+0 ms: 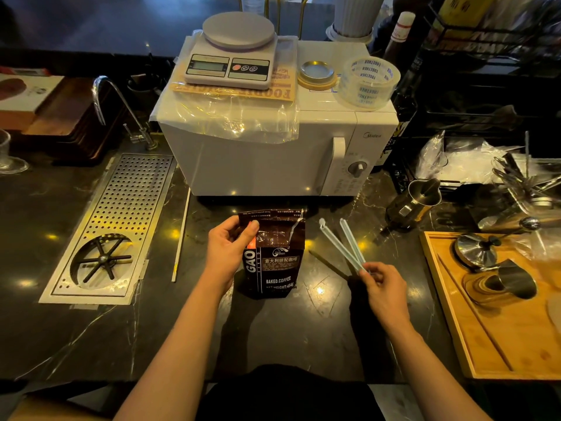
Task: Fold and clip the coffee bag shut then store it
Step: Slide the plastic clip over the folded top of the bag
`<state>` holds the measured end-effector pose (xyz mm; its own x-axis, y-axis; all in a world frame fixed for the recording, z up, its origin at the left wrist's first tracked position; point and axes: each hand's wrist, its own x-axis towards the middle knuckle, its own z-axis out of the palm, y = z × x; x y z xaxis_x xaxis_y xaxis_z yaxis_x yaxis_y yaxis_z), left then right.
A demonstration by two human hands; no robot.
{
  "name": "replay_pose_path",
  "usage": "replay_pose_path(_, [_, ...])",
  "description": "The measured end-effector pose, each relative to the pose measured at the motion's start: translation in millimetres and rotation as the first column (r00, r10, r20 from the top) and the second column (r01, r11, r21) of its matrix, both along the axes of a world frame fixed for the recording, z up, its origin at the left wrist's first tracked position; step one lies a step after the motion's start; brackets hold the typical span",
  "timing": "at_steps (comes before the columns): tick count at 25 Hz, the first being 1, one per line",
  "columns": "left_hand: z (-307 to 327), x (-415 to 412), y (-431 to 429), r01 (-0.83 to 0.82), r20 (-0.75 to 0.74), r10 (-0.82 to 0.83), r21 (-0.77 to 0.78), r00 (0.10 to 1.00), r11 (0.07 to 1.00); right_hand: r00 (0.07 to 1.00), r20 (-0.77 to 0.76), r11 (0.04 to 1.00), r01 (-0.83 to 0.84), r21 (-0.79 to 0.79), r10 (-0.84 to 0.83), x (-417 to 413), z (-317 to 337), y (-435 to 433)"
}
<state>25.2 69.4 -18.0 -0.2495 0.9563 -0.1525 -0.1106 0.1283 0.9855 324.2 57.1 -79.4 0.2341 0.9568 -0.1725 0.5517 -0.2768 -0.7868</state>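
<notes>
Coffee bag [273, 256] upright on dark marble counter [303, 338], just in front of white microwave [273, 147]. Top flap folded over, pinched at its 9 o'clock corner by left hand [226, 247], thumb in front, fingers behind and hidden. Bag clip [341, 244] at 3 o'clock of the bag, near but apart from it, its two long white arms spread in a narrow V pointing toward 11 o'clock. Hinge end clamped between thumb and fingertips of right hand [384, 291]; hinge itself covered by the fingers. Kitchen scale [233, 53] on the microwave top at 12 o'clock. Wooden tray [491, 338] at 3 o'clock, cut off by frame edge. Small print on flap unreadable.
</notes>
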Motion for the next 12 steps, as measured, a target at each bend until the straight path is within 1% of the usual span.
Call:
replay_pose_path(2, [-0.2, 0.1, 0.3, -0.002, 0.0, 0.002, -0.003, 1.0, 1.0, 0.993, -0.117, 0.998, 0.013, 0.059, -0.006, -4.8, 14.8, 4.4])
replay_pose_path(4, [0.0, -0.1, 0.7, -0.002, 0.002, 0.002, -0.01, 1.0, 1.0, 0.972, -0.228, 0.994, -0.028, 0.108, 0.052, -10.6, 33.8, 10.7])
replay_pose_path(6, [0.0, -0.4, 1.0, 0.001, 0.004, -0.001, -0.011, 1.0, 1.0, 0.948, -0.286, 0.983, -0.095, 0.156, 0.138, -16.4, 53.1, 17.3])
replay_pose_path(9, [0.3, -0.6, 0.8, 0.008, 0.008, -0.008, -0.013, 1.0, 1.0, 0.922, -0.271, 0.954, -0.228, 0.195, 0.276, -24.5, 73.0, 27.3])
replay_pose_path(12, [0.2, -1.2, 1.0, 0.01, 0.014, -0.01, -0.022, 1.0, 1.0, 0.89, -0.174, 0.9, -0.389, 0.195, 0.422, -33.3, 85.3, 39.2])
